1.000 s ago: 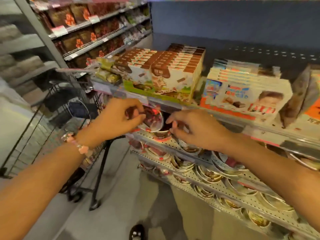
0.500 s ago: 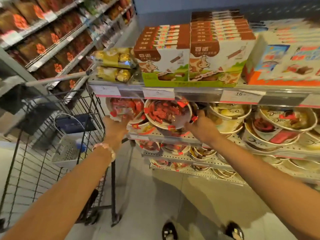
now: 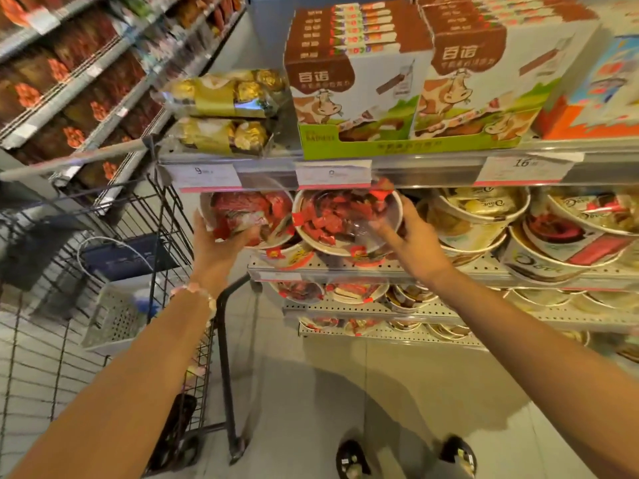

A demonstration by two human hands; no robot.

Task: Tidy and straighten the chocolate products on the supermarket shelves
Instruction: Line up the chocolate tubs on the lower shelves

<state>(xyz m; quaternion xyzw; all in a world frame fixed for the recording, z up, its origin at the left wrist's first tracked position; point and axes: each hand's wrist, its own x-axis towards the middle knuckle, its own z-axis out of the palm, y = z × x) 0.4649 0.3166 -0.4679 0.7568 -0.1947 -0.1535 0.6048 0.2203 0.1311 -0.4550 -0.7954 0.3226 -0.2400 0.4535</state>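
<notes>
Both our hands are up at the left end of the second shelf, each on a round tub of red-wrapped chocolates. Our left hand cups the left tub from below, fingers curled under its lower rim and thumb against the side. That tub sits at the shelf's left corner and leans past the front edge. Our right hand has its fingers spread across the clear lid and right rim of the middle tub, which rests tilted on another tub beneath it. We cannot tell whether that hand truly grips or only presses, since the lid's glare hides the fingertips.

The risks come from the stacking. Both tubs stand face-out on lower ones, so a push at the top could slide them forward off the front edge to the floor. The left tub has nothing beside it at the shelf's end, so it could tip sideways toward the trolley. The Dove tubs touch the middle tub's right side, so a hard nudge could shove that row askew. The price rail sits just above, and lifting a tub could catch it.
</notes>
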